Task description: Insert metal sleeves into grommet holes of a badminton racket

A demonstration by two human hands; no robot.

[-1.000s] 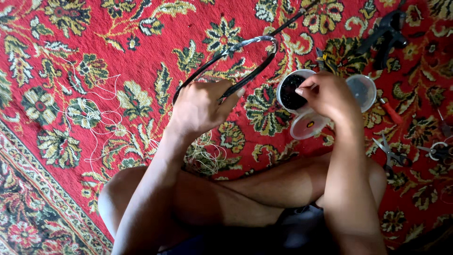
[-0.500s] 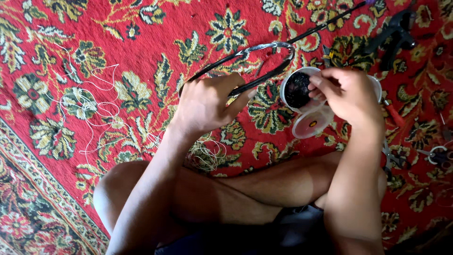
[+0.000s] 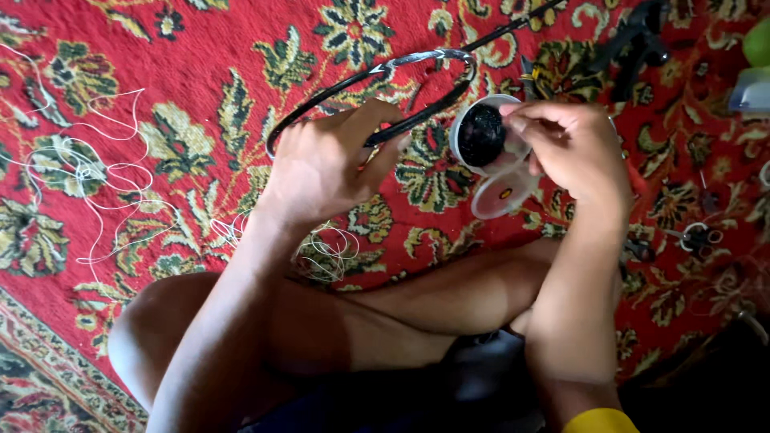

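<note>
Both your hands sit closer together than before. Your left hand (image 3: 329, 164) grips the hoop (image 3: 377, 88), slanting up-right; your right hand (image 3: 573, 148) pinches the cup (image 3: 481, 136) just beside it.

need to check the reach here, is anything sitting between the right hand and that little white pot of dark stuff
Nothing visible does. The right hand is already at the white pot, its fingertips at the rim beside the dark contents. The clear lid lies just below, not between. The left hand grips the black hoop off to one side.
</note>
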